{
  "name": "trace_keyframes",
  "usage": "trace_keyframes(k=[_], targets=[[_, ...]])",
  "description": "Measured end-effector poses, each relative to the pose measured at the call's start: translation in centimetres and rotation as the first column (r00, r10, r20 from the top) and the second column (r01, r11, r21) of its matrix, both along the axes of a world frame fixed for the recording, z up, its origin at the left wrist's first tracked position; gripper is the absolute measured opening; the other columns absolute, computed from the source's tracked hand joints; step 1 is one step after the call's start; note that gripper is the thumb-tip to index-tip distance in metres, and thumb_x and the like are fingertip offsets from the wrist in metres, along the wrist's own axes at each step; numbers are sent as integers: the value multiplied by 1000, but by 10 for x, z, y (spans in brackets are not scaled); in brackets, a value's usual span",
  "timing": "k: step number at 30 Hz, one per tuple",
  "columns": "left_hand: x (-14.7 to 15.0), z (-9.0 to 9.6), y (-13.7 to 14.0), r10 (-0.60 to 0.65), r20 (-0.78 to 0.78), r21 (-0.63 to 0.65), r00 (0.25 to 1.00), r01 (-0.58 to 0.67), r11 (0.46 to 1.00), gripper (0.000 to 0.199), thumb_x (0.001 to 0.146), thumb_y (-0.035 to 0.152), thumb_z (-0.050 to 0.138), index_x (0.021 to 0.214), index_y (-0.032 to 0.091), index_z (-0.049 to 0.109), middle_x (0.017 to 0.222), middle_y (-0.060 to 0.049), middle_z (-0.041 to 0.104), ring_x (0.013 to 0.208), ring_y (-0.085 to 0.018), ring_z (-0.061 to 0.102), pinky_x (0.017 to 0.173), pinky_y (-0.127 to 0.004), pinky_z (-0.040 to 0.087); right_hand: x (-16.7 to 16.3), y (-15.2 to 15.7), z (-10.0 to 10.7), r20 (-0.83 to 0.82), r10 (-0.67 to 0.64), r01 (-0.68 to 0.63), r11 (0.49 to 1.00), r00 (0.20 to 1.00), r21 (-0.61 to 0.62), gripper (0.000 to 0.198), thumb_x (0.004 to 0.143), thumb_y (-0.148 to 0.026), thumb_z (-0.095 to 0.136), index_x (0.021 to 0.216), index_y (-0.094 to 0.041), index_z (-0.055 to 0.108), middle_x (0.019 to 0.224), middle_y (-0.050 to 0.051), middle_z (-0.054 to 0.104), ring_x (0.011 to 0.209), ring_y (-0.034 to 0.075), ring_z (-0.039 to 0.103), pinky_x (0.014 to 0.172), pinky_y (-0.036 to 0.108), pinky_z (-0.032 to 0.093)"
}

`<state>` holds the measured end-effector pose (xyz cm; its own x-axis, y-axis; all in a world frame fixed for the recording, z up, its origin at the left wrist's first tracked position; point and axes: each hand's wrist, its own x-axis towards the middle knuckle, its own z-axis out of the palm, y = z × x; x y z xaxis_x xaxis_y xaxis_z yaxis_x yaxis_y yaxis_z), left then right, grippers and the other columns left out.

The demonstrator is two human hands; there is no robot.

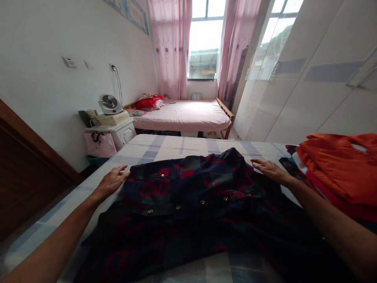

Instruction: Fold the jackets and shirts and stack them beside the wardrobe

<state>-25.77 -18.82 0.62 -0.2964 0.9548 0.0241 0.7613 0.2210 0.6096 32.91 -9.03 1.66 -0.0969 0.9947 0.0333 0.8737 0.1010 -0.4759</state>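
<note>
A dark button-up jacket (188, 188) with navy, green and red patterning lies spread out sideways in front of me, its metal-looking buttons in a row across the middle. At its left edge rests my left hand (113, 181), fingers stretched out and apart, close against the cloth. On the far right side, by the collar end, my right hand (269, 169) is open, with its fingers reaching toward the fabric. Neither hand has the jacket gripped. The lower part of the jacket is in deep shadow, and its folds are hard to make out.
Beneath the jacket is a bed with a checked sheet (165, 145). A pile of folded clothes (338, 169), orange on top, sits at the right. Beyond stand a second bed (188, 114), a cabinet (126, 131) with a fan (110, 104), and a white wardrobe (309, 78).
</note>
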Motion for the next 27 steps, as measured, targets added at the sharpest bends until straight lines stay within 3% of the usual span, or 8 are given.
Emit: trace_keyframes(k=[2, 6, 12, 14, 16, 19, 23, 27], targets=[[3, 2, 9, -53, 23, 22, 998, 53, 998, 76, 65, 54, 47, 126, 9, 52, 136, -18, 50, 118, -30, 53, 98, -36, 42, -7, 6, -1, -18, 45, -46, 998, 999, -37, 44, 79, -41, 43, 111, -20, 66, 118, 7, 66, 110, 26, 59, 98, 37, 43], [8, 5, 21, -135, 99, 19, 986, 133, 991, 75, 56, 48, 57, 122, 13, 56, 123, -13, 62, 111, -30, 57, 89, -33, 48, -20, 14, -1, -43, 91, -93, 995, 995, -40, 39, 79, -40, 47, 107, -24, 68, 114, 3, 68, 109, 25, 59, 97, 36, 43], [11, 3, 32, -98, 194, 3, 976, 99, 995, 38, 42, 37, 70, 74, 18, 67, 85, -5, 70, 89, -30, 64, 76, -32, 51, -34, 30, -13, -19, -66, 65, 998, 998, -21, 41, 78, -44, 50, 103, -17, 69, 106, 10, 70, 104, 27, 61, 89, 35, 46], [13, 7, 28, -86, 260, 9, 962, 87, 996, 34, 44, 37, 71, 72, 19, 64, 77, -3, 69, 82, -27, 65, 70, -31, 52, -36, 34, -16, -22, -114, 114, 993, 993, -17, 38, 76, -41, 54, 98, -15, 70, 96, 12, 71, 97, 28, 63, 84, 36, 47], [14, 13, 22, -31, 452, 41, 892, 14, 999, 33, 52, 37, 69, 79, 19, 62, 73, -1, 68, 72, -22, 66, 64, -29, 53, -36, 36, -17, -50, -123, 122, 992, 991, -18, 30, 74, -35, 55, 93, -18, 70, 90, 9, 72, 91, 26, 65, 80, 33, 48], [16, 23, 10, 63, 705, 63, 706, -151, 987, 22, 70, 36, 57, 84, 19, 59, 66, 1, 67, 64, -17, 64, 60, -28, 54, -36, 39, -16, -129, -125, 126, 992, 984, -6, 31, 79, -34, 47, 98, -19, 67, 91, 6, 72, 86, 23, 65, 74, 30, 50], [25, 23, -3, 81, 786, -30, 613, -94, 995, 27, 82, 39, 46, 86, 17, 62, 72, -5, 70, 75, -22, 68, 67, -32, 56, -36, 41, -15, -226, -135, 136, 991, 965, -13, 39, 84, -42, 40, 104, -18, 64, 93, 7, 71, 85, 22, 66, 71, 29, 51], [36, 12, -16, 185, 866, -122, 465, -163, 979, 20, 82, 34, 51, 87, 19, 63, 77, -5, 72, 76, -21, 69, 71, -32, 57, -37, 37, -16, -238, -132, 118, 990, 962, -72, 33, 80, -46, 45, 82, -21, 66, 83, 7, 72, 80, 24, 66, 70, 32, 52]])
